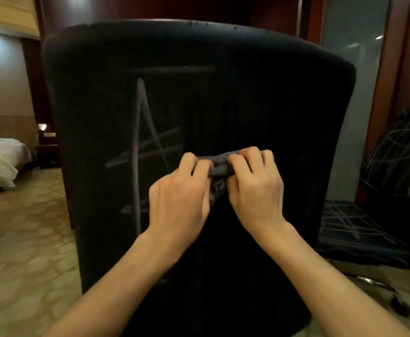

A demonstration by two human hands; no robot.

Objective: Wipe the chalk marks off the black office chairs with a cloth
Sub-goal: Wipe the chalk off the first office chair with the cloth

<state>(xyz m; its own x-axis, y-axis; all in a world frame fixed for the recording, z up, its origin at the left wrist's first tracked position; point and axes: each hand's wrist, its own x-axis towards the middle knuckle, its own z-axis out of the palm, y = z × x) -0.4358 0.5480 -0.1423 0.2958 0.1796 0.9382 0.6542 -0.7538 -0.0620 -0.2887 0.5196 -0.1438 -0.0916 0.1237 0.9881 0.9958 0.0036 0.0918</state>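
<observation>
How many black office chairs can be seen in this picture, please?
2. One chair back stands directly in front, with both hands holding the cloth against it. A second chair, covered with chalk lines, is at the right edge. Others may be out of view.

**Count of things in view**

Two black fabric office chairs: one near, its chalk-marked back point(199, 105) filling the centre, and one at far right point(379, 203) crossed with many chalk lines. One bunched grey cloth point(219, 166). Two bare hands, left point(179, 190) and right point(255, 183). One white bed point(0, 159) at far left.
</observation>
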